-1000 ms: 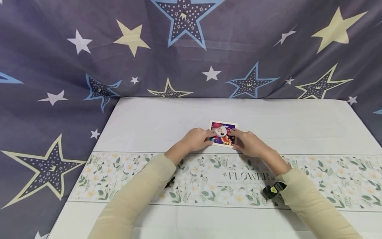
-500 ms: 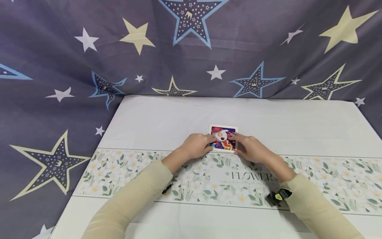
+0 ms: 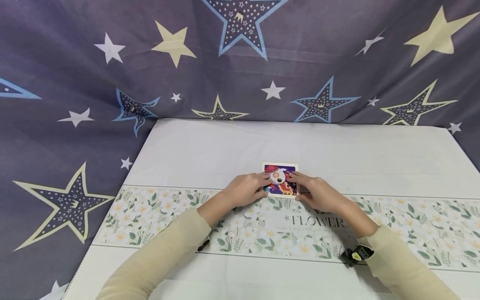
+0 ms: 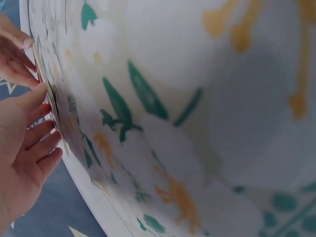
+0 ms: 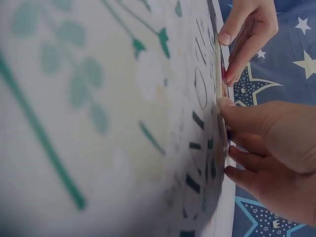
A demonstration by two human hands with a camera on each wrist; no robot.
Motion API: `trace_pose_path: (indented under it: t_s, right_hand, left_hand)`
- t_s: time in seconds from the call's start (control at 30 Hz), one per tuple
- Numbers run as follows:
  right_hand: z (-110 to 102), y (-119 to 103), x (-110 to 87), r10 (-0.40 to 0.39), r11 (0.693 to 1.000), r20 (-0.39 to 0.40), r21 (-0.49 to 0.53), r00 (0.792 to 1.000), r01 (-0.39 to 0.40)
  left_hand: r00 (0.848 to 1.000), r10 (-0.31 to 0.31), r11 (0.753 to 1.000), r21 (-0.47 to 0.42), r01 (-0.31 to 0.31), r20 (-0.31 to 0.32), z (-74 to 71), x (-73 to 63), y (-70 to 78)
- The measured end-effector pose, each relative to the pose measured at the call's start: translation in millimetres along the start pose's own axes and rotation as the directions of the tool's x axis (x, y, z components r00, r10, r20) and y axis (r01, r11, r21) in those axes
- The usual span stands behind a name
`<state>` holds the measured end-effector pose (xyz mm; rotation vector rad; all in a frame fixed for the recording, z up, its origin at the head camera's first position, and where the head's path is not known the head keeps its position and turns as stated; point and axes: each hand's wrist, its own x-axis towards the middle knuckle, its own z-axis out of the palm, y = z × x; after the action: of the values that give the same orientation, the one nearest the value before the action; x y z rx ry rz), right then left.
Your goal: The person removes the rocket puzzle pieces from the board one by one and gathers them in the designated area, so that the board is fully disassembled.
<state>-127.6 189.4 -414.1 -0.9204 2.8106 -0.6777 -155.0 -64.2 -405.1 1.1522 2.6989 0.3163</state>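
Note:
A small square picture card [image 3: 279, 180] with a cream border lies low over the white table cover, its print showing a white round-faced figure, red shapes and an orange flame on dark purple. My left hand [image 3: 245, 189] holds its left side, index finger over the picture and thumb at the near left corner. On the opposite side, my right hand [image 3: 318, 193] grips the card the same way, with the thumb at the near right corner. Seen edge-on in the right wrist view, the card [image 5: 219, 74] is thin, and both thumbs touch its near edge.
The table cover [image 3: 210, 154] has a floral band [image 3: 247, 233] with the word FLOWER across it. A dark star-patterned cloth [image 3: 232, 75] hangs behind and on the sides. A black wrist device [image 3: 356, 255] shows at the right cuff.
Both hands have drawn the card toward me, from the plain white part to the far edge of the floral band. Their hold looks the same. The head view has shifted slightly.

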Motion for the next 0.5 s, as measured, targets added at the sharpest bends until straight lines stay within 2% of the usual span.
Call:
trace_pose_path:
  t_s: [0.5]
  right_hand:
    - [4,-6,-15.0,-0.025,0.999,-0.008,0.044,1.000,0.025]
  left_hand:
    - [0.999,0.033,0.999,-0.004,-0.034,-0.041,8.4,-17.8,7.6]
